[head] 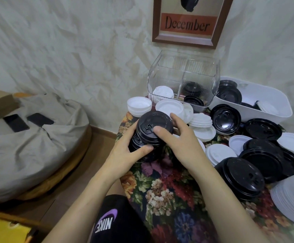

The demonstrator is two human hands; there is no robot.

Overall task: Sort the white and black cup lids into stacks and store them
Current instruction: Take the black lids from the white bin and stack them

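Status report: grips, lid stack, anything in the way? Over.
Left grip, right grip hold black lid stack. Clear bin beyond. Loose white lids between.

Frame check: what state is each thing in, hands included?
Black lid stack: tilted, held by both hands.
Left hand: grips the stack's side.
Right hand: thumb on top lid, fingers behind.
Clear container: open; white lids left compartment, black lids right.
White bin: open, contents mostly black.
Loose lids: mixed, unsorted on tablecloth.

Black lid stack (153, 123): lower lids hidden behind left hand (125, 151) fingers, count unclear. Beyond fingertips, black lids behind ribbed clear container (183, 74) wall blurred. Far right of fingers, white stack (293, 195) cut by edge.
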